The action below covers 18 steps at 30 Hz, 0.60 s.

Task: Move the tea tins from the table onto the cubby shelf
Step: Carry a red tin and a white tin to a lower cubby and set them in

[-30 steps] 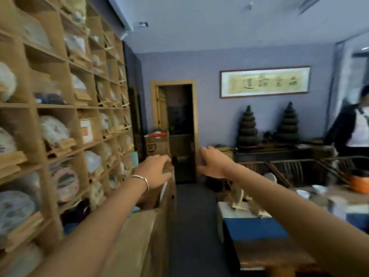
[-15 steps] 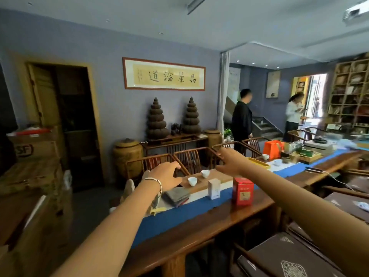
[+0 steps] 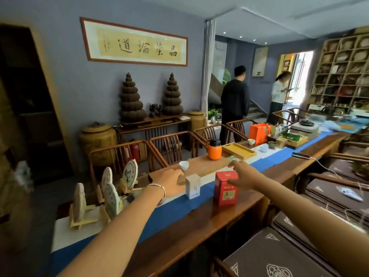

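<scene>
Seen from the head camera, a person reaches both arms over a long wooden worktop laid with a blue runner. The right hand hovers just above a red tea tin, fingers extended and holding nothing. The left hand, a silver bracelet at its wrist, hangs relaxed and empty beside a white tea tin. Both tins stand upright on the runner. A cubby shelf lines the far right wall.
</scene>
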Motion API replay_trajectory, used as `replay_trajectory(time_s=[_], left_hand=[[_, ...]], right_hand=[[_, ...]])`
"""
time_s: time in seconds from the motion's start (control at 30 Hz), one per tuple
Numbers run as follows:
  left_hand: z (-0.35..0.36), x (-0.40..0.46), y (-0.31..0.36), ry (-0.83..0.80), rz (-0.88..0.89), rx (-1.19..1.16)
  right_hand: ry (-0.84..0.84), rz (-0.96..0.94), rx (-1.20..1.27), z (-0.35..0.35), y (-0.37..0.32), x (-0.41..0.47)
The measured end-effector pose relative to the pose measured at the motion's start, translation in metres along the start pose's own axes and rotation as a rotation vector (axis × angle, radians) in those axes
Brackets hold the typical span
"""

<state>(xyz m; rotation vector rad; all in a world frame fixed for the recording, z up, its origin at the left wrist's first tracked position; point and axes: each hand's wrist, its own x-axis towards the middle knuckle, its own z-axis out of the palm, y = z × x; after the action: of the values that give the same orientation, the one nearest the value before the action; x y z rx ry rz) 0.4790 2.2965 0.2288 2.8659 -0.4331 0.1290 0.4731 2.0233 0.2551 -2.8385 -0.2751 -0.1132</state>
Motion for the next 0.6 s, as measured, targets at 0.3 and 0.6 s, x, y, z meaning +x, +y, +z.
replay_trajectory(time_s=[0.3,0.6], left_hand=[[0.107,0.173,-0.043,-0.107,-0.004,-0.148],[0.215,0.258,-0.074,-0.095,-0.200,-0.367]], right_hand=[[-0.157,0.104,-0.043,0.062,0.110,0.131],[-0.177,0.133,0.144,0.145,0.215,0.232]])
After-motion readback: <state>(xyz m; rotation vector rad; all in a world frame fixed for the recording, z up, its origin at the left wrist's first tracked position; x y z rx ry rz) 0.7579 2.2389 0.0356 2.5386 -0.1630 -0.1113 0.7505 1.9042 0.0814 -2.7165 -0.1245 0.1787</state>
